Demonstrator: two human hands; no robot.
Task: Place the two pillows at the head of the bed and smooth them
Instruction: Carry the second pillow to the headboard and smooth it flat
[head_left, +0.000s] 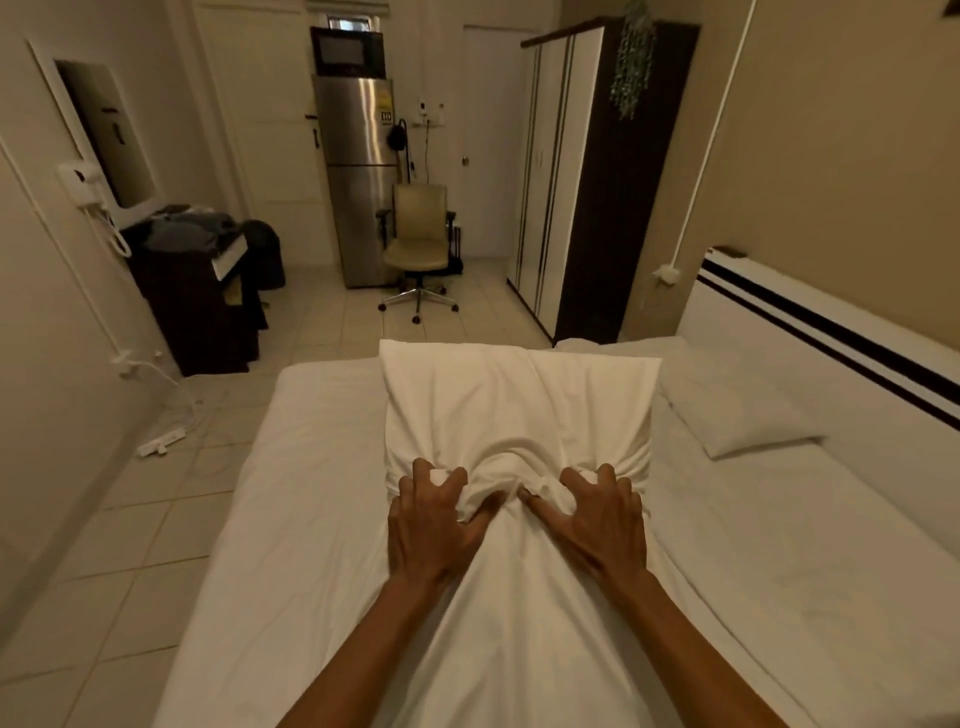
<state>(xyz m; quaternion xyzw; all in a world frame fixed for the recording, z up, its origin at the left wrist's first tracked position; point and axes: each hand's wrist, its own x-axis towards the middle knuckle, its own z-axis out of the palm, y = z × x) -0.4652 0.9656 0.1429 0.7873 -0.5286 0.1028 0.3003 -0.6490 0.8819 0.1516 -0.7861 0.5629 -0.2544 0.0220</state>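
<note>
A white pillow (514, 400) is lifted over the middle of the bed (311, 467), its near edge bunched into folds. My left hand (434, 525) and my right hand (597, 519) both clutch that bunched edge, side by side, fingers dug into the cloth. A second white pillow (737, 410) lies flat against the white headboard (810, 353) on the right side of the bed, apart from the held one. White cloth hangs from my hands down toward me.
The headboard has dark stripes and stands along the right wall. A dark and white wardrobe (582, 176) stands beyond the bed. An office chair (421, 244), a steel fridge (358, 176) and a dark cluttered desk (197, 291) stand across the tiled floor; a power strip (161, 441) lies left of the bed.
</note>
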